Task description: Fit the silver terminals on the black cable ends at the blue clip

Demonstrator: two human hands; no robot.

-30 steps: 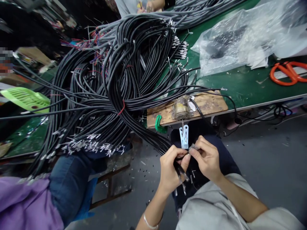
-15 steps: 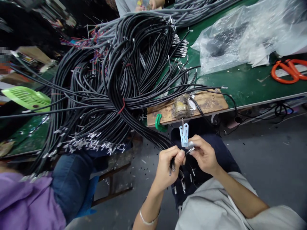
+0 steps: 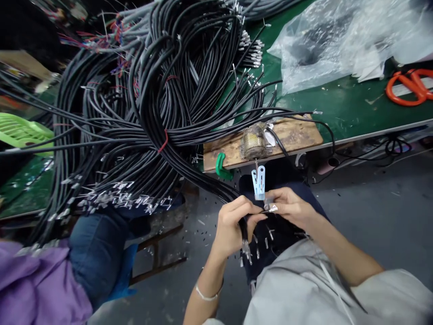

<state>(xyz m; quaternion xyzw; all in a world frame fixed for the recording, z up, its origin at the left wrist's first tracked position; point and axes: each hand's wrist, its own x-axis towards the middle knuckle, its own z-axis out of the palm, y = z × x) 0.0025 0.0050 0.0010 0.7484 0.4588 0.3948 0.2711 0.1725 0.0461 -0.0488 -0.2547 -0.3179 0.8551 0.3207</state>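
My left hand [image 3: 233, 223] is closed around several black cables [image 3: 206, 183] from the tied bundle, their silvery ends hanging below my palm. Its thumb and forefinger pinch one cable, pointing it to the right. My right hand [image 3: 294, 207] is closed on that cable's silvery end [image 3: 272, 208], fingertips pressed together just under a light blue clothes peg [image 3: 259, 184]. The peg hangs on a thin shaft from a small tape-wrapped motor [image 3: 253, 142] on a wooden board [image 3: 297, 135]. What exactly lies between my right fingertips is partly hidden.
A green clamp [image 3: 222, 166] grips the board's edge. Piled black cables [image 3: 135, 113] cover the left of the green table [image 3: 355, 106]. Orange-handled scissors [image 3: 406, 90] and a clear plastic bag [image 3: 314, 49] lie at the right. A person in a purple top [image 3: 43, 284] sits at the left.
My left hand's grip has shifted, its fingers now stretched more along the single cable. My right fingers have flattened and moved slightly down at the cable's end. The camera view has shifted a little.
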